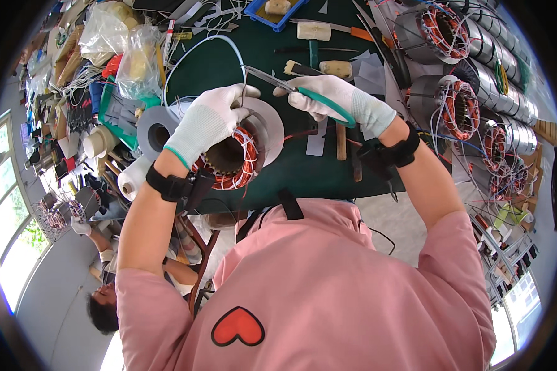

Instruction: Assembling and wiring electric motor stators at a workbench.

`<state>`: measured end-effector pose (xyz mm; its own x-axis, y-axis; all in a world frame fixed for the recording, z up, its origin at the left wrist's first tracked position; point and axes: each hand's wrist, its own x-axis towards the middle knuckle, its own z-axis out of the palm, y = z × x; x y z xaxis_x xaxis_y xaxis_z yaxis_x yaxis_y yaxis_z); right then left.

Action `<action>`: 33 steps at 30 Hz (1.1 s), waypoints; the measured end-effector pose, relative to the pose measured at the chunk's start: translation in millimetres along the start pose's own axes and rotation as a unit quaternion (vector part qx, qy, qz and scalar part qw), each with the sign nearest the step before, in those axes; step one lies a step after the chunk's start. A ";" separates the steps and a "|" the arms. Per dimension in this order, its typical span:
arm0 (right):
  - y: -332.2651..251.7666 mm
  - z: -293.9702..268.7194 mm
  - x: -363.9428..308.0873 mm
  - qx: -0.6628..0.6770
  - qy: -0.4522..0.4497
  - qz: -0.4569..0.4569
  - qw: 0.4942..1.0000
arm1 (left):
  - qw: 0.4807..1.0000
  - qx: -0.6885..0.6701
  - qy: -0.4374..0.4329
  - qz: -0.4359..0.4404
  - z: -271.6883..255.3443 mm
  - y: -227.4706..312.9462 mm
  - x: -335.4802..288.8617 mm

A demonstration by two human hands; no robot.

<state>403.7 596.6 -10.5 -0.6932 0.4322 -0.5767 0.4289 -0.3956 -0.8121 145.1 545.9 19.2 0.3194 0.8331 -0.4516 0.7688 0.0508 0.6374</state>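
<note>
White-gloved hands: left (207, 120) grips stator (232, 157), right (328, 96) clasps scissors (291, 86); mallets (319, 68), perhaps, lie behind.

Left hand (207, 120) hides stator (235, 157) top; scissor (278, 80) tips' contact unclear, perhaps on wire.

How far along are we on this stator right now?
Done: copper windings already sit in the stator, and several wound stators stand at the right. In hand: the left hand steadies the stator on the green bench while the right hand holds green-handled scissors at its top edge. Left: loose wire ends still stick out of the coils.
</note>
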 end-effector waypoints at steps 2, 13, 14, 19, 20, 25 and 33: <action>4.0 -6.8 1.0 -0.022 -0.003 0.003 1.000 | 0.999 0.003 -0.030 -0.029 -3.6 8.7 3.5; 40.6 -10.1 -10.5 -0.575 0.267 -0.182 0.752 | 0.996 -0.009 -0.070 -0.063 -7.7 17.6 3.3; 39.7 -9.8 -3.4 -0.574 0.267 -0.181 0.752 | 0.995 -0.022 -0.071 -0.062 -7.7 17.2 3.6; 43.0 12.8 29.9 -0.473 0.196 -0.088 0.854 | 0.997 -0.029 -0.060 -0.031 -6.7 14.3 2.2; 46.3 15.0 32.6 -0.549 0.165 -0.068 0.817 | 0.996 -0.037 -0.065 -0.046 -8.8 19.2 1.7; 35.4 11.3 42.3 -0.203 0.142 -0.178 0.953 | 0.992 -0.054 -0.088 -0.067 -8.9 9.3 3.6; 18.4 37.3 54.5 0.428 0.087 -0.067 0.897 | 0.998 -0.031 -0.044 -0.013 -2.0 1.4 3.3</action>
<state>352.2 582.7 -53.5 -0.5729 0.6122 -0.5450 -0.3040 -0.7762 -0.5524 146.1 549.8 19.8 0.3502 0.7792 -0.5199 0.7422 0.1077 0.6614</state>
